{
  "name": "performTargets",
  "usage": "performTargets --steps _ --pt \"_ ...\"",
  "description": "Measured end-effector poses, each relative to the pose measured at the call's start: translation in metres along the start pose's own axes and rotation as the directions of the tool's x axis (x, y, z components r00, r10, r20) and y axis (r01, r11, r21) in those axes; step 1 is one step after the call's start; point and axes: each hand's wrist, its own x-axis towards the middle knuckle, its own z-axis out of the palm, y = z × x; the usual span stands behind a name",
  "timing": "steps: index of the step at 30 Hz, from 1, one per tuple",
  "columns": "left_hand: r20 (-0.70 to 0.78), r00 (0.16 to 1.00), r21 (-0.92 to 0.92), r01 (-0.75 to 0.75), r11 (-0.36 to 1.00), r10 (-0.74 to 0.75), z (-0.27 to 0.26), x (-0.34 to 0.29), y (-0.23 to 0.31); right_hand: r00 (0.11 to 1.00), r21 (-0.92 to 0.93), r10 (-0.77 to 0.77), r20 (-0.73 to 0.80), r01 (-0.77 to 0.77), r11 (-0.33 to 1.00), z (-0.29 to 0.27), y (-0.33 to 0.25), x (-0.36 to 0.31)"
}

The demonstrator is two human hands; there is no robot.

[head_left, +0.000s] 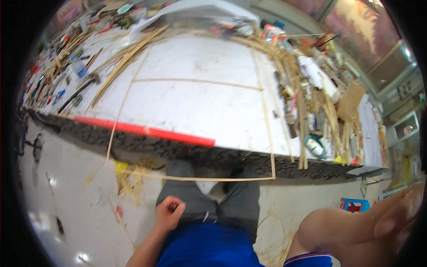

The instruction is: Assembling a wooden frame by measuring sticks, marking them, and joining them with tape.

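Over my lap, my left hand (169,214) is held with its fingers curled in. A small dark patch shows inside the curl, too unclear to name. My right arm (333,231) is bent up at the right, very close to the camera, and the fingers of my right hand cannot be made out. In front of me lies a frame of thin bamboo strips (200,179), with a crossbar in its far part. Its near edge juts past the table towards my knees. Neither hand is seen touching the frame.
The white-topped table (200,111) has a rough dark edge with a red strip (178,136) along it. Bamboo strips (126,58) and a hammer (79,92) lie left; more strips, a bottle (315,147) and clutter lie right. A small blue stool (356,204) stands on the floor.
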Motion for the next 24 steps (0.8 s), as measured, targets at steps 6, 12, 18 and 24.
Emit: performTargets --steps 6,12,18,24 --pt "0.010 0.999 0.003 0.051 0.999 -0.052 -0.003 -0.006 0.022 0.988 0.056 0.050 -0.146 -0.043 0.998 0.025 -0.016 0.008" --pt "-0.033 0.999 -0.030 0.009 1.000 -0.010 -0.004 0.000 0.005 0.952 0.224 0.185 -0.245 -0.130 0.966 0.004 -0.007 0.023" --pt "-0.037 0.999 -0.034 -0.005 0.999 0.004 -0.006 0.008 0.004 0.914 0.381 0.253 -0.318 -0.122 0.917 0.076 -0.013 0.024" --pt "-0.174 0.984 -0.140 0.008 0.990 -0.032 -0.031 0.015 -0.010 0.667 -0.314 0.709 0.230 -0.639 0.703 0.059 0.089 -0.074"
